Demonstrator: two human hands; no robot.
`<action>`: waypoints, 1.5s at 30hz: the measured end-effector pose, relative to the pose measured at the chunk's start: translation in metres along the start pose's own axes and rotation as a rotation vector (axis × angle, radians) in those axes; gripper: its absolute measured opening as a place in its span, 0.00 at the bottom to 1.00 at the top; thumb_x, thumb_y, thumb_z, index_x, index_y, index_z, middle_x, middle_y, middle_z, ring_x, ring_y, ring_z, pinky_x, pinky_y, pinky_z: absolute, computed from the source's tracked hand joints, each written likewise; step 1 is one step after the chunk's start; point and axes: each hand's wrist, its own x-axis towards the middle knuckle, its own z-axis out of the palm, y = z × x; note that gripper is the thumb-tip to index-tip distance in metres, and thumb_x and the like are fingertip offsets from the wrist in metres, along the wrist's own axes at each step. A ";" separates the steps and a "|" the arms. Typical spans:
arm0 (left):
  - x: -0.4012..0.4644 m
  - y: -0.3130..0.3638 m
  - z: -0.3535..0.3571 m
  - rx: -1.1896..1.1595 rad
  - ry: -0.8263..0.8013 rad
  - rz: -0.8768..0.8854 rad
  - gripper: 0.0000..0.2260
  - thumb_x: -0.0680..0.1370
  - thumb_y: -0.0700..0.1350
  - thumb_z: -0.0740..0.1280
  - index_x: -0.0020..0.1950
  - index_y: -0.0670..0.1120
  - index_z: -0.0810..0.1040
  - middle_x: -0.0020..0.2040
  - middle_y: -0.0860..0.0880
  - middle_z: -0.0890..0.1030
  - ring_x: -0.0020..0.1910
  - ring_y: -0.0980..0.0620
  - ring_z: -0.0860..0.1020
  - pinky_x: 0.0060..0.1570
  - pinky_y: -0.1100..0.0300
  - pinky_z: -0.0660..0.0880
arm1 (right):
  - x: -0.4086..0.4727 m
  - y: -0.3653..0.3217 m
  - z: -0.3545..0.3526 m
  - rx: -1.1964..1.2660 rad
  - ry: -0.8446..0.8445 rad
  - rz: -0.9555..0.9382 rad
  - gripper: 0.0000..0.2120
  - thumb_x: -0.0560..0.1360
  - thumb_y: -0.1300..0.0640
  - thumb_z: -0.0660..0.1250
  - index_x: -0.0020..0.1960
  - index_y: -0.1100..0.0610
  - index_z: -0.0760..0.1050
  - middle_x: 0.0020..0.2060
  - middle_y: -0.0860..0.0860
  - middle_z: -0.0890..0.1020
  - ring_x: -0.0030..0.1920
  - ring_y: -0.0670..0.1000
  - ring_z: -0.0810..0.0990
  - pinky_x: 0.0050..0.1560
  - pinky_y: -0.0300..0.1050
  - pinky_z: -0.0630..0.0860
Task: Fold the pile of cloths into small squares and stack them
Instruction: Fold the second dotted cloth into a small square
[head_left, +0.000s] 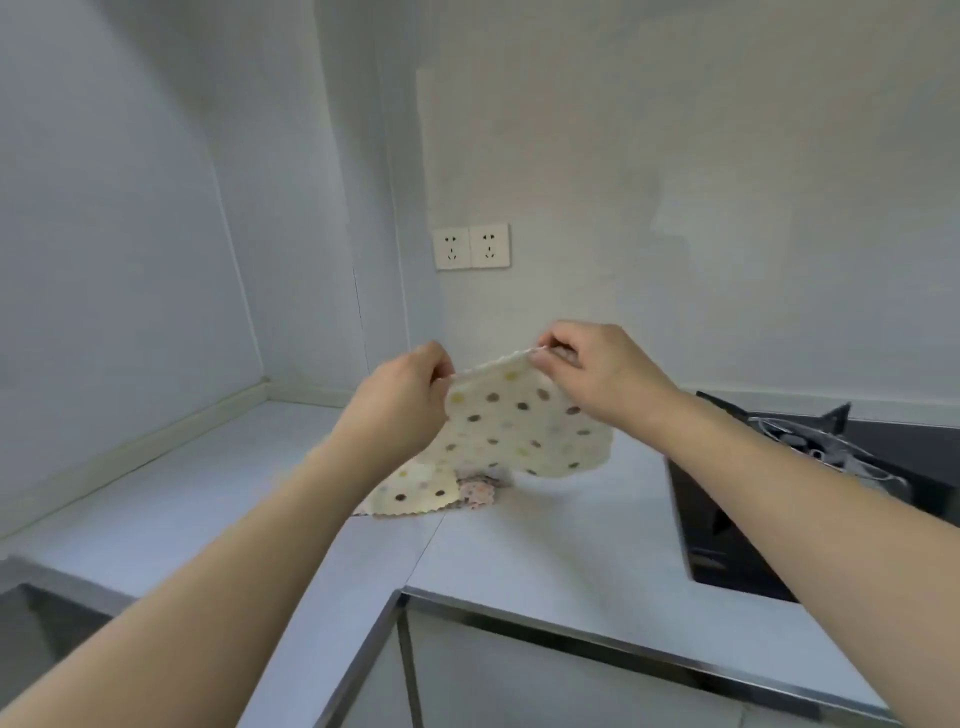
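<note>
A cream cloth with coloured polka dots (524, 421) hangs in the air above the countertop (234, 488). My left hand (402, 395) pinches its upper left corner and my right hand (597, 371) pinches its upper right corner, so the top edge is stretched between them. Below it on the counter lies a small pile of cloths (431, 488): another cream dotted one with a scalloped edge and a pinkish patterned one partly hidden under the hanging cloth.
A black gas hob (810, 493) with a metal pan support is set into the counter at the right. Two wall sockets (471, 246) sit on the back wall. A sink edge (31, 597) shows at the lower left. The counter's front corner lies near me.
</note>
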 end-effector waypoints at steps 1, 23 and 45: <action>-0.003 0.012 -0.014 -0.024 0.000 -0.005 0.06 0.80 0.41 0.57 0.50 0.49 0.73 0.40 0.51 0.78 0.35 0.48 0.78 0.35 0.53 0.75 | -0.006 -0.011 -0.022 -0.006 0.047 -0.006 0.09 0.78 0.52 0.64 0.46 0.57 0.78 0.38 0.51 0.80 0.41 0.50 0.79 0.43 0.45 0.76; 0.073 -0.042 0.101 -0.003 -0.143 -0.048 0.10 0.79 0.37 0.56 0.49 0.51 0.73 0.42 0.49 0.78 0.34 0.49 0.75 0.37 0.54 0.73 | -0.012 0.130 0.012 -0.417 -0.211 0.170 0.11 0.80 0.62 0.56 0.56 0.56 0.76 0.52 0.50 0.77 0.46 0.50 0.74 0.46 0.42 0.67; -0.065 -0.116 0.152 -0.073 -0.105 0.485 0.10 0.75 0.41 0.58 0.48 0.47 0.79 0.42 0.54 0.75 0.39 0.52 0.72 0.40 0.56 0.72 | -0.126 0.136 0.108 -0.371 -0.073 0.334 0.10 0.77 0.62 0.58 0.51 0.55 0.77 0.49 0.47 0.78 0.49 0.50 0.75 0.48 0.45 0.72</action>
